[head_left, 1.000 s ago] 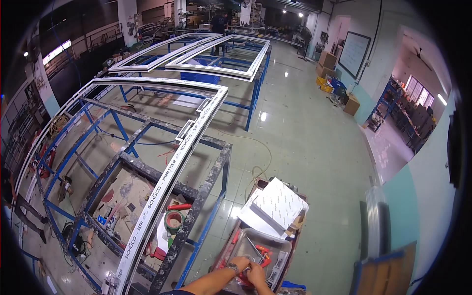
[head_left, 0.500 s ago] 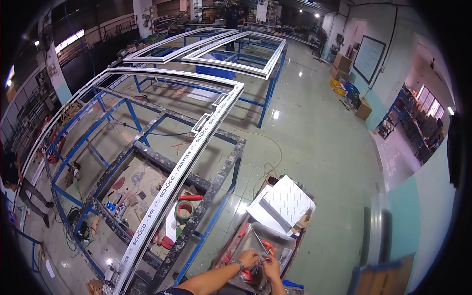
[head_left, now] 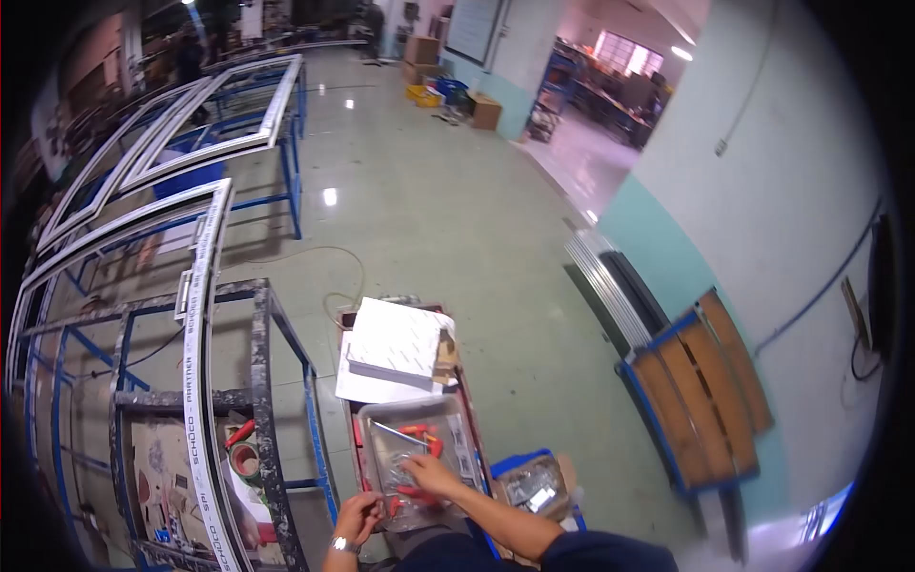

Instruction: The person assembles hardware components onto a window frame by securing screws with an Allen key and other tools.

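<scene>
A grey tray (head_left: 376,440) sits on a red-edged cart below me, holding red-handled tools (head_left: 434,444), a metal rod-like tool (head_left: 398,434) and small loose pieces. My right hand (head_left: 431,475) reaches into the tray from the right, its fingers bent together among the small pieces. Whatever lies at those fingertips is too small to make out. Just outside the tray's near left corner is my left hand (head_left: 358,520), with a watch at the wrist. Its fingers are curled in a pinch, and anything between them is hidden.
White printed sheets (head_left: 396,334) lie on the cart beyond the tray. To the left, a long white frame (head_left: 197,381) rests on a dark-topped bench (head_left: 262,381). A box of packets (head_left: 538,486) stands right of the cart. Brown panels (head_left: 701,400) lean near the right wall.
The view has swung to the right. My hands, close together over the tray before, have parted: the left is outside the tray's left edge, the right down among its contents.
</scene>
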`<state>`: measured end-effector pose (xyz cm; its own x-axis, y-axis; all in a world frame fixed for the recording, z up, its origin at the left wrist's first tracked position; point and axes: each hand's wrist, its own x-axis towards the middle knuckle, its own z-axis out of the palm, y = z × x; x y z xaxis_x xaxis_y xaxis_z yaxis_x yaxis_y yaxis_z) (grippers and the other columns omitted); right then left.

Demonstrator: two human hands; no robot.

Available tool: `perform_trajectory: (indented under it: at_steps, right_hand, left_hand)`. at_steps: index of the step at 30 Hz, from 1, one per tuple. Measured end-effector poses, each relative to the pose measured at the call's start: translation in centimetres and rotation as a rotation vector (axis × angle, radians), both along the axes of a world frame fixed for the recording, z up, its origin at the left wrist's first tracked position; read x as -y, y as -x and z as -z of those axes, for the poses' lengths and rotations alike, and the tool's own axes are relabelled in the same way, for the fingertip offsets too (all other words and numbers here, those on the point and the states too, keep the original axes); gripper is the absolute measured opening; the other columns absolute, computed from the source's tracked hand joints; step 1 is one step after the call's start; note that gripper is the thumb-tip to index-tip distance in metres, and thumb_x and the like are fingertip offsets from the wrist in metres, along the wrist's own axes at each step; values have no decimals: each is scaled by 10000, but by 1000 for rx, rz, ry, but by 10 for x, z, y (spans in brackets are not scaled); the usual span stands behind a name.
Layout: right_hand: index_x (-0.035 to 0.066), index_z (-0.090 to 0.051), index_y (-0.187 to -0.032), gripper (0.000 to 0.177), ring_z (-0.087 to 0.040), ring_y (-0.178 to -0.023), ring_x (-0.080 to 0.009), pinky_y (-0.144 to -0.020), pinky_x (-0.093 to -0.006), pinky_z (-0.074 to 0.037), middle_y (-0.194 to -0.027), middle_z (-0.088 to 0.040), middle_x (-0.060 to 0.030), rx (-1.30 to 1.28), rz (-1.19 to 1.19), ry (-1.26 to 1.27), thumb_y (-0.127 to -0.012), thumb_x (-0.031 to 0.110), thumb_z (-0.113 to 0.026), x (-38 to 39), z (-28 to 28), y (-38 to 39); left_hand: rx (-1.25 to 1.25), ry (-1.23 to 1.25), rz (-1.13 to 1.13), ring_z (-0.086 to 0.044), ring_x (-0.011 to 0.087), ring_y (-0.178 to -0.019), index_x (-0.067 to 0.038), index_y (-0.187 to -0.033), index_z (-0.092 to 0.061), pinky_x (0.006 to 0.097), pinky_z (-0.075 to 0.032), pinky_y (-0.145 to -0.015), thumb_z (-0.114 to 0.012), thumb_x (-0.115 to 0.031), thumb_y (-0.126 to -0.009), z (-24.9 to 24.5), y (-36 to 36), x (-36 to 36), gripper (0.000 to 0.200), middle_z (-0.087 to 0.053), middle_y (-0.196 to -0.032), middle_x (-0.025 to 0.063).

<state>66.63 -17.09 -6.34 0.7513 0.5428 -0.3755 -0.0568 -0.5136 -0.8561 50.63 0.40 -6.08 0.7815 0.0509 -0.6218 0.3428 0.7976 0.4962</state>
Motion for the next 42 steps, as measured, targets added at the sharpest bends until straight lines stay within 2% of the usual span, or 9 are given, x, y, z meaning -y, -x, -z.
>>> perform_trajectory:
  at_steps: [6, 10, 16, 21, 23, 27, 34, 38, 42]
  right_hand:
    - [-8, -695, -991, 317, -612, -712, -269, -670, -388, -489, -876, -649, -154, 435, -300, -397, -991, 290, -589, -73, -64, 40]
    - [-8, -662, -985, 329, -588, -672, -163, -616, -311, -471, -815, -612, -84, -109, -588, -451, -1018, 304, -564, -128, -155, 81]
    - [10, -616, -1028, 325, -538, -673, -54, -638, -235, -448, -835, -591, 6, -586, -700, -608, -1067, 308, -492, -195, -173, 183]
    - [0, -619, -1067, 271, -614, -741, -123, -711, -272, -509, -897, -665, -77, -649, -801, -556, -1059, 246, -506, -226, -174, 260]
    - [5, -615, -1050, 256, -627, -743, -169, -733, -318, -524, -898, -671, -105, -692, -805, -478, -1058, 233, -500, -236, -182, 287]
    - [-26, -596, -1065, 254, -620, -752, -185, -747, -346, -522, -891, -644, -119, -728, -921, -592, -1064, 189, -460, -256, -179, 340]
    - [-24, -599, -1045, 237, -621, -748, -208, -765, -362, -523, -897, -649, -133, -674, -1186, -523, -1055, 165, -456, -283, -180, 417]
    - [-44, -624, -1017, 211, -650, -772, -205, -722, -319, -526, -906, -662, -141, -310, -1561, -666, -1024, 83, -457, -302, -183, 444]
    - [-55, -629, -1015, 201, -675, -818, -205, -796, -333, -546, -886, -680, -143, -512, -1570, -501, -1021, 72, -473, -323, -184, 486]
  left_hand:
    - [-35, 14, -196, -484, 129, -741, 13, -1269, -508, 269, -424, -672, -633, -96, -954, -68, 122, -24, 357, -558, -914, 55]
    - [-61, -63, -502, -481, 115, -716, -3, -1248, -523, 245, -406, -616, -574, -73, -989, -105, 182, -21, 274, -566, -905, 38]
    - [74, -86, -828, -460, 104, -702, -38, -1229, -541, 242, -411, -612, -578, -168, -1020, -126, 287, -37, 249, -576, -944, 35]
    - [2, -178, -1299, -502, 99, -805, -88, -1135, -598, 267, -421, -679, -558, -136, -1016, -150, 348, -36, 135, -599, -980, 6]
    - [119, -183, -1338, -483, 106, -754, -41, -1251, -598, 290, -423, -699, -551, -82, -1003, -160, 374, -38, 256, -634, -1056, 59]
    - [188, -163, -1513, -543, 89, -749, -79, -1082, -589, 283, -447, -689, -553, -145, -1023, -166, 421, -31, 96, -665, -1132, 128]
    - [250, -79, -1760, -651, 111, -745, -99, -1000, -603, 275, -531, -680, -565, -221, -1032, -143, 468, -15, 132, -710, -1028, 131]
    - [117, -16, -1976, -658, 100, -742, -117, -1000, -610, 274, -532, -655, -567, -246, -1031, -140, 479, -12, 139, -713, -996, 105]
    - [4, -153, -2137, -635, 104, -706, -126, -983, -605, 277, -514, -623, -585, -274, -1021, -134, 494, -11, 155, -701, -907, 68]
